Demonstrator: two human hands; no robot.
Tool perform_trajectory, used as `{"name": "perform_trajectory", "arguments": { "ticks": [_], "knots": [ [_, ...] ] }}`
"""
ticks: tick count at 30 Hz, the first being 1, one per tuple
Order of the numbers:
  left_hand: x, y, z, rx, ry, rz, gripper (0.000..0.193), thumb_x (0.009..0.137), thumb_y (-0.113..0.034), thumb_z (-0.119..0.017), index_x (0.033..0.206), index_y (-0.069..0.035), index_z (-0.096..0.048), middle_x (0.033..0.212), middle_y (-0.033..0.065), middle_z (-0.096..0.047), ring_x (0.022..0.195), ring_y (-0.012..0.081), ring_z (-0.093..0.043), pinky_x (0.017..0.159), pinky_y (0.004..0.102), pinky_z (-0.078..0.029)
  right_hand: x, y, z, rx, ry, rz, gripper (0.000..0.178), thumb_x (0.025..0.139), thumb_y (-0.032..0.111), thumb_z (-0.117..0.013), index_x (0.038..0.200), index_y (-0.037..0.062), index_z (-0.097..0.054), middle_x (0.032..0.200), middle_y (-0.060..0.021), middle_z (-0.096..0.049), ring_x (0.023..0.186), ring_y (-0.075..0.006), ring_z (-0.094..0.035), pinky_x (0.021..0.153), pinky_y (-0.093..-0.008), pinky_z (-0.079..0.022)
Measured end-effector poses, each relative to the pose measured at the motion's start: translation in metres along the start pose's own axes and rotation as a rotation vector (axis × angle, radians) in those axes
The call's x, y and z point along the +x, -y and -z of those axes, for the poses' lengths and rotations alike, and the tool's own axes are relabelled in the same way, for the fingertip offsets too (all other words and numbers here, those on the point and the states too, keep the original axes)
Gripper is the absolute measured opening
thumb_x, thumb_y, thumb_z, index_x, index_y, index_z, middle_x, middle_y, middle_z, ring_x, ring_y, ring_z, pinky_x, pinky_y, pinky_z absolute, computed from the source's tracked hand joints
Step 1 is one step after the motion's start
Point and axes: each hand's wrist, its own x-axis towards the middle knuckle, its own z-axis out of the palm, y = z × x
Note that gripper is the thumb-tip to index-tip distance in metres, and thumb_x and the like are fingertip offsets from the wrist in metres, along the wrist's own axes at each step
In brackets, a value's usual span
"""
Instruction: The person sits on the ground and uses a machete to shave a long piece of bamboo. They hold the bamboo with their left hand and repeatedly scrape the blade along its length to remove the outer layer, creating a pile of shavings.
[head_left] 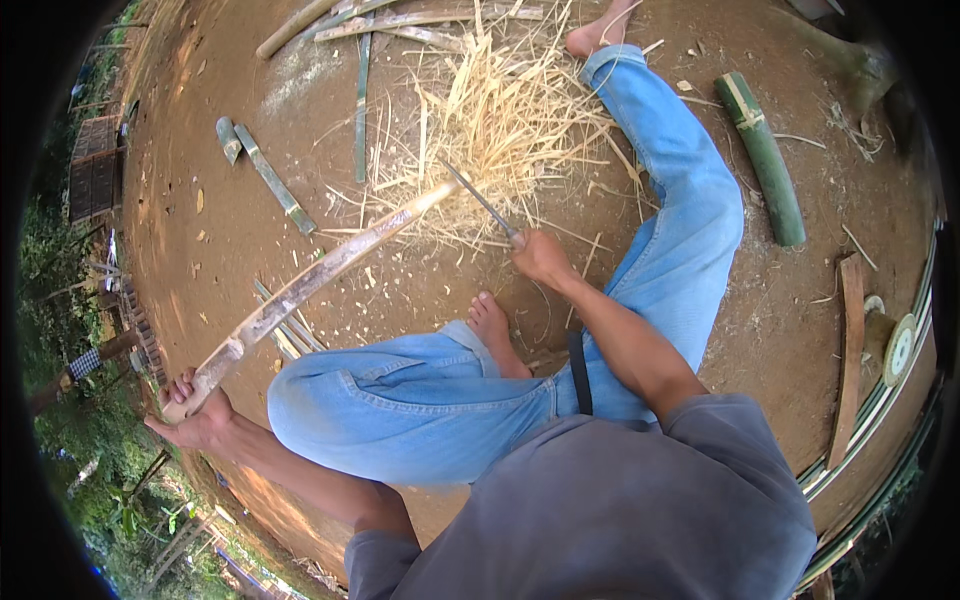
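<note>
On the ground [220, 265], shavings [500, 120] are heaped ahead, left of the right leg [690, 225]. Long strip [300, 284] is held slantwise from left hand [205, 417] toward heap; bamboo length [273, 178] is seen beyond, leftward. Right of leg: bamboo section [768, 165]; farther right, plank [849, 360].

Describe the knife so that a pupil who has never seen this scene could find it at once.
Start at the heap of pale shavings on the ground. Just below it, the right hand grips the knife, pointing up and left past the far end of the long split pole. Unlike those straw-coloured shavings, its blade is dark, slim and straight.
</note>
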Motion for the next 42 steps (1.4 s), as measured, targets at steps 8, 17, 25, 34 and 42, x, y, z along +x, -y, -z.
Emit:
{"name": "perform_trajectory", "arguments": {
  "ticks": [8, 17, 25, 34, 42],
  "knots": [
    [0.011, -0.003, 0.021, -0.103, -0.078, 0.012, 0.033, 0.098, -0.028, -0.045, 0.105, 0.004, -0.045, 0.105, 0.0192, -0.048, 0.102, 0.0289, -0.047, 0.097, 0.0499, -0.033, -0.060, 0.046, -0.011, -0.009, 0.052, 0.333, 0.028, 0.073, 0.021, -0.066, 0.090, 0.0003, -0.058, 0.076, -0.0262, -0.063, 0.074, -0.0426, -0.063, 0.068, -0.0498, -0.049],
    [0.025, 0.011, 0.031, 0.072, -0.035, -0.128, 0.052, 0.098, -0.030, -0.048, 0.125, 0.014, -0.039, 0.137, 0.0255, -0.041, 0.123, 0.0313, -0.043, 0.110, 0.0532, -0.028, -0.035, 0.045, -0.016, -0.098, 0.015, 0.350, 0.023, 0.079, 0.016, -0.062, 0.094, -0.0015, -0.058, 0.073, -0.0264, -0.063, 0.071, -0.0438, -0.064, 0.065, -0.0502, -0.050],
    [0.020, 0.017, 0.017, 0.130, -0.051, -0.148, 0.048, 0.103, -0.031, -0.037, 0.126, 0.011, -0.038, 0.137, 0.0220, -0.042, 0.122, 0.0282, -0.043, 0.109, 0.0493, -0.029, -0.028, 0.037, -0.008, -0.080, -0.005, 0.318, 0.024, 0.075, 0.012, -0.060, 0.094, -0.0016, -0.060, 0.072, -0.0268, -0.064, 0.070, -0.0450, -0.064, 0.066, -0.0512, -0.050],
    [0.025, 0.014, 0.017, 0.114, -0.099, -0.178, 0.051, 0.101, -0.030, -0.041, 0.128, 0.014, -0.036, 0.131, 0.0236, -0.046, 0.121, 0.0281, -0.045, 0.112, 0.0487, -0.027, -0.020, 0.033, -0.004, -0.124, 0.021, 0.303, 0.021, 0.079, 0.016, -0.060, 0.094, 0.0009, -0.061, 0.076, -0.0281, -0.064, 0.074, -0.0451, -0.064, 0.069, -0.0519, -0.050],
    [0.013, 0.016, 0.011, 0.119, -0.089, -0.150, 0.052, 0.102, -0.032, -0.039, 0.128, 0.013, -0.036, 0.135, 0.0236, -0.042, 0.124, 0.0276, -0.044, 0.112, 0.0485, -0.028, -0.015, 0.026, 0.001, -0.177, -0.019, 0.291, 0.024, 0.082, 0.017, -0.058, 0.097, -0.0008, -0.061, 0.081, -0.0282, -0.065, 0.078, -0.0447, -0.065, 0.071, -0.0522, -0.051]
  ]
}}
